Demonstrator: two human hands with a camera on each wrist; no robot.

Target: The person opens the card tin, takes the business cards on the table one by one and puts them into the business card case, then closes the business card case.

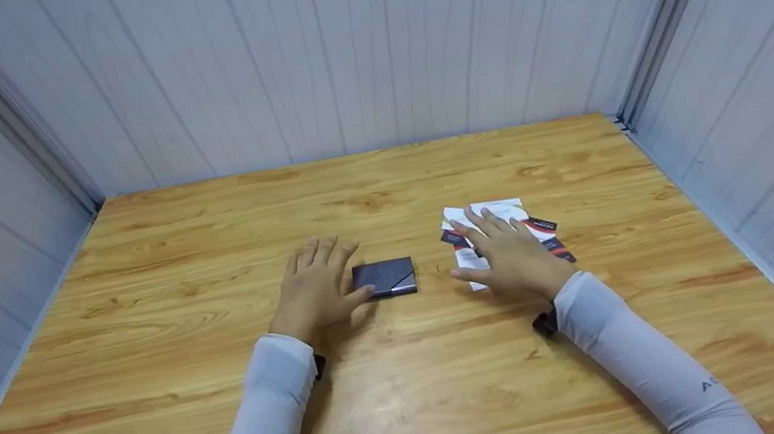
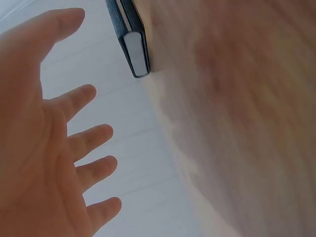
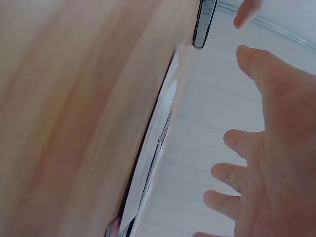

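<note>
A flat dark card case (image 1: 383,276) with a silver corner lies on the wooden table. My left hand (image 1: 317,287) hovers just left of it, fingers spread, the thumb overlapping its near left corner in the head view. From the left wrist, the end of the case (image 2: 136,52) shows beyond the thumb, with a gap between them. My right hand (image 1: 509,253), fingers apart, hangs over a loose spread of business cards (image 1: 499,209), white and dark with red stripes, partly hidden under it. In the right wrist view the cards (image 3: 158,143) lie flat below the palm.
The wooden table (image 1: 207,227) meets a pale panelled wall (image 1: 364,54) at the back. Similar walls (image 1: 759,119) rise along the left and right sides. A small black device (image 1: 546,323) sits under the right wrist.
</note>
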